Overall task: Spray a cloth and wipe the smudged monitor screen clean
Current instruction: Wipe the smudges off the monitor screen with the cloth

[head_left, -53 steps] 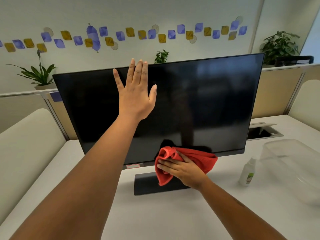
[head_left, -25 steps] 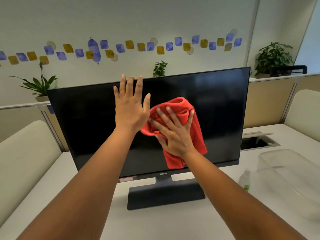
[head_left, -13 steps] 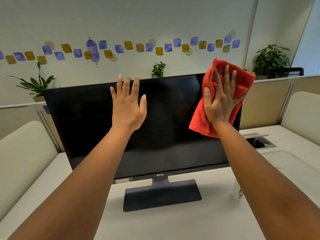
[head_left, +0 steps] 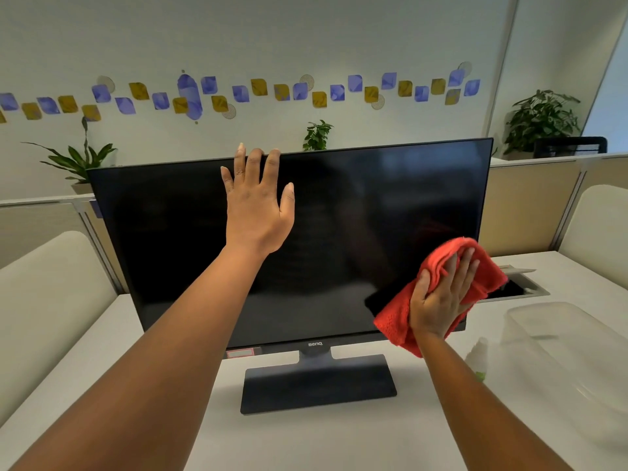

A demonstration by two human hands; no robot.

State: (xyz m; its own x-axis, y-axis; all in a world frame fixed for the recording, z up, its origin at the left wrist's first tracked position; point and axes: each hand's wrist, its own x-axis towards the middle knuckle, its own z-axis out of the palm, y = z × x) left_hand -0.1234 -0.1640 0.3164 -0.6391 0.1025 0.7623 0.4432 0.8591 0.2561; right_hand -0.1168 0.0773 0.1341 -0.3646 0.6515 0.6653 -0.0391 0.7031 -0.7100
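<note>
A wide black monitor (head_left: 339,232) stands on a dark flat base (head_left: 316,382) on the white desk, its screen dark. My left hand (head_left: 256,205) lies flat against the screen near the top middle, fingers spread and reaching the top edge. My right hand (head_left: 441,300) presses a red cloth (head_left: 397,321) against the screen's lower right corner. A small spray bottle (head_left: 477,360) with a green label stands on the desk just right of my right forearm, partly blurred.
A clear plastic tub (head_left: 571,338) sits at the right on the white desk (head_left: 306,443). A cable hatch (head_left: 523,287) opens in the desk behind the monitor's right corner. Low partitions with potted plants (head_left: 78,161) stand behind; padded chair backs flank both sides.
My right hand swept the red cloth from the bottom middle up across the screen to the top right, then down to the lower right corner. My left hand stayed flat on the screen.
</note>
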